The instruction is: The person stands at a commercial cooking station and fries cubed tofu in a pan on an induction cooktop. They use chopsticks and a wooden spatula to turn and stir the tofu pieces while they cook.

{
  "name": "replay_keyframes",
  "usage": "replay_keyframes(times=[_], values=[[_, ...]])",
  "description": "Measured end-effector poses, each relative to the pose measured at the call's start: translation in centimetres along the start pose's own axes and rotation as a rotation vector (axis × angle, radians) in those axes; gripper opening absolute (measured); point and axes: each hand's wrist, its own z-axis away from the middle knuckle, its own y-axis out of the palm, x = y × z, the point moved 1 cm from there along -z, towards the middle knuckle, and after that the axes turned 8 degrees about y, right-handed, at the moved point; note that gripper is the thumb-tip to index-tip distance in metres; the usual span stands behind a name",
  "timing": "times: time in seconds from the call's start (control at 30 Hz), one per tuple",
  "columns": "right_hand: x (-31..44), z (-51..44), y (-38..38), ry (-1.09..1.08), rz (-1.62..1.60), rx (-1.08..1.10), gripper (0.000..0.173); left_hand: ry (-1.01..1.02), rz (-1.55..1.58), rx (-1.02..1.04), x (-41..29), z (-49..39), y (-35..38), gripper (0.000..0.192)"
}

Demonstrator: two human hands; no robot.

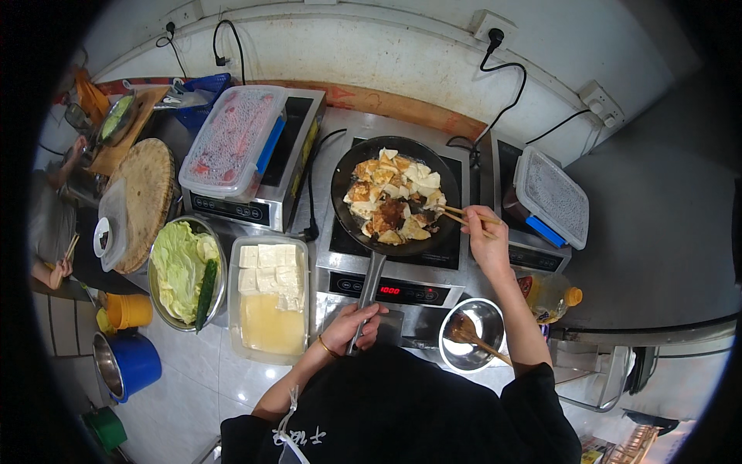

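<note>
A black frying pan [342, 203] stands on an induction cooktop [342, 262] whose red display is lit. Pale and browned tofu pieces [379, 174] lie in it, with a patch of dark brown sauce near their middle. My left hand [353, 329] is closed round the pan's metal handle [372, 278]. At the pan's right rim my right hand [487, 238] holds wooden chopsticks [455, 213], their tips among the pieces. Just below that hand is a steel bowl [487, 316] with a wooden spoon [472, 337] in it, the spoon's head coated brown.
Left of the pan are a tub of tofu blocks [273, 275], a bowl of lettuce and cucumber [188, 272] and a lidded plastic box [235, 139] on another cooktop. An oil bottle [545, 297] and a second lidded box [550, 197] stand right. Another person [52, 214] is at far left.
</note>
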Motion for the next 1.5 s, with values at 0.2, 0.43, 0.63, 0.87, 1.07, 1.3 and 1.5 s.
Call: replay_keyframes(times=[0.2,0.43,0.63,0.87,1.07,1.3,1.5], values=[[1.5,-0.7,-1.1,0.185,-0.111,0.012,0.024,-0.003,0.005,0.011,-0.1,0.0,0.0,0.029],[1.0,-2.2,1.1,0.220,-0.299,-0.006,0.024,-0.010,-0.011,-0.003,-0.1,0.0,0.0,0.028],[-0.3,-2.6,2.1,0.111,-0.210,0.010,0.024,-0.013,0.014,0.004,0.1,-0.1,-0.1,0.028],[0.2,-2.6,0.1,0.282,-0.162,-0.027,0.024,-0.007,0.015,0.003,-0.1,0.0,-0.1,0.028],[1.2,-3.1,-0.9,0.284,-0.269,-0.052,0.024,0.000,0.002,0.006,-0.1,0.1,0.0,0.029],[-0.7,-4.7,0.1,0.279,-0.300,-0.138,0.026,0.003,-0.007,0.012,-0.2,0.0,-0.1,0.029],[-0.9,-4.3,-0.1,0.307,-0.265,-0.144,0.027,-0.004,-0.011,0.001,-0.2,0.1,0.0,0.028]])
